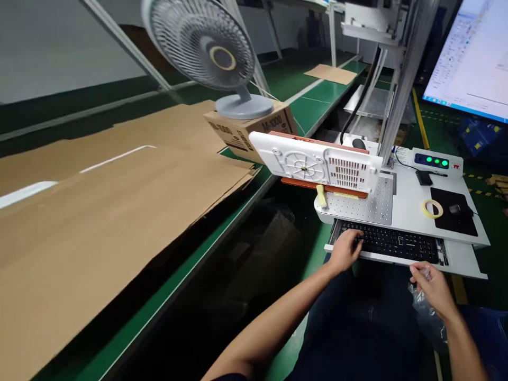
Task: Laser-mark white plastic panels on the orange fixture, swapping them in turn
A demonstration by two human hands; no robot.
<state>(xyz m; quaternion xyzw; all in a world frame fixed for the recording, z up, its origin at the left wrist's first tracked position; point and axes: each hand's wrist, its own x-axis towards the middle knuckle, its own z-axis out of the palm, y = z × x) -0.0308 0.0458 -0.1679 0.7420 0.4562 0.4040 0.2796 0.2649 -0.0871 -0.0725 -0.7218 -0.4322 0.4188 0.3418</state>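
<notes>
At the left end of the black keyboard (pixel 397 242), my left hand (pixel 347 248) rests with its fingers bent over the keys and nothing held. My right hand (pixel 432 286) pinches a crumpled clear plastic bag (pixel 424 309), which hangs below the fingers just in front of the keyboard drawer (pixel 462 264). Above the keyboard, a white plastic panel (pixel 304 163) with a round vent and a slotted grille stands on edge in an orange holder (pixel 323 188) on the perforated metal plate (pixel 381 203). A strip of yellow tape (pixel 321 196) sticks to the holder's lower edge.
On the white bench, a tape roll (pixel 432 208), a mouse (pixel 459 209) and a control box (pixel 437 160) with green lights lie to the right. A monitor (pixel 472 58) hangs above. Cardboard sheets (pixel 119 211) cover the left side; a fan (pixel 202 47) stands on a carton (pixel 246 129).
</notes>
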